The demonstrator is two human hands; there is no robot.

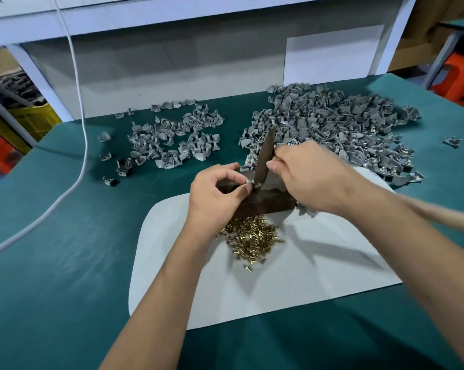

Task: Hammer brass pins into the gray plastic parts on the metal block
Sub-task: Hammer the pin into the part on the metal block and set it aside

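Note:
A dark metal block (263,202) lies across the far end of a white mat (292,265). My left hand (216,194) pinches a small gray plastic part (250,182) on the block's top. My right hand (309,173) grips a hammer whose dark head (264,158) stands on end, its lower tip down at that part. The hammer's wooden handle (444,213) trails blurred to the right. A heap of brass pins (252,237) lies on the mat just in front of the block.
Two piles of gray plastic parts lie on the green table: a smaller one (169,140) at back left, a larger one (340,126) at back right. A white cable (84,134) runs down the left side. Yellow and orange crates stand beyond the table edges.

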